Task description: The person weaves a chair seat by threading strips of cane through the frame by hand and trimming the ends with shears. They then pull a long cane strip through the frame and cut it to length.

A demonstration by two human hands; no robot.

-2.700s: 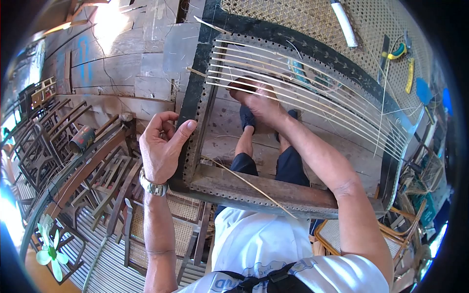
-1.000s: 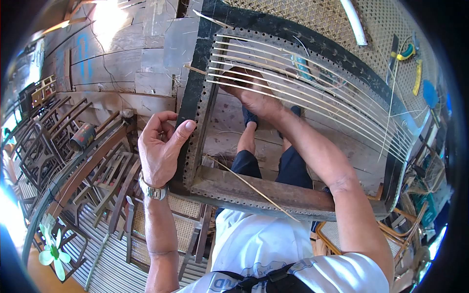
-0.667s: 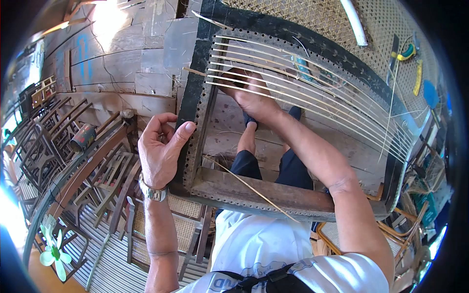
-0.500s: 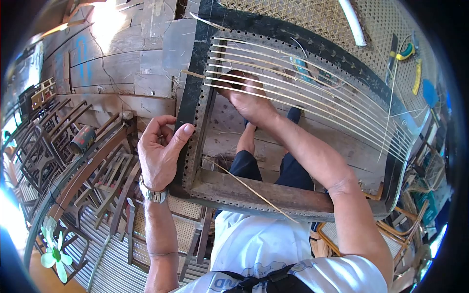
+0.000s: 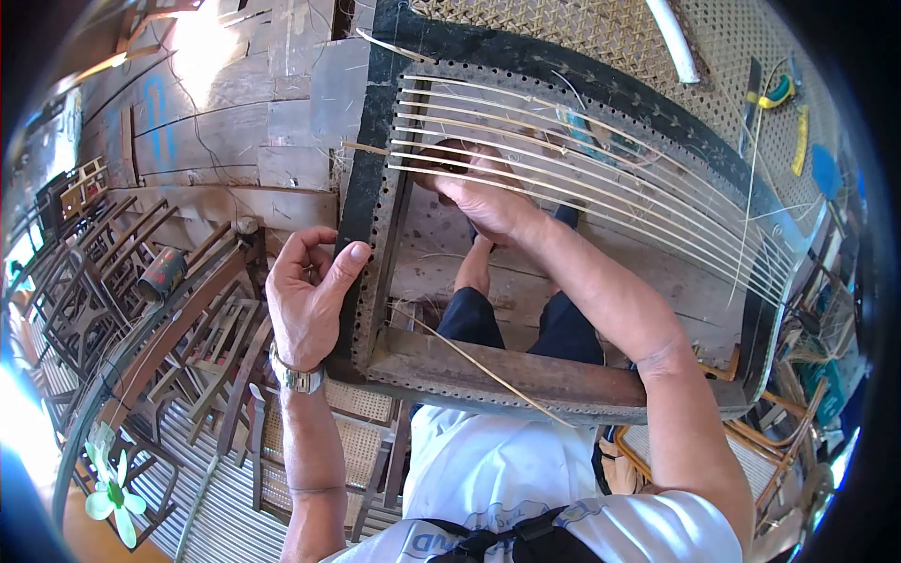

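Black and brown being shown by the frame point(image 5: 601, 371), cream by the strands point(image 5: 563, 198), latticed tan by the cane panel point(image 5: 572, 36)!

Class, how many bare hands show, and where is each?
2: the left hand at the left edge of the dark, perforated wooden frame; the right hand partly hidden under its pale cane strands.

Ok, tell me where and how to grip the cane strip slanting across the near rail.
Probably pinch the strip by its upper-left end, coming from inside the frame: that thin end juts inward past the rail, leaving room around it.
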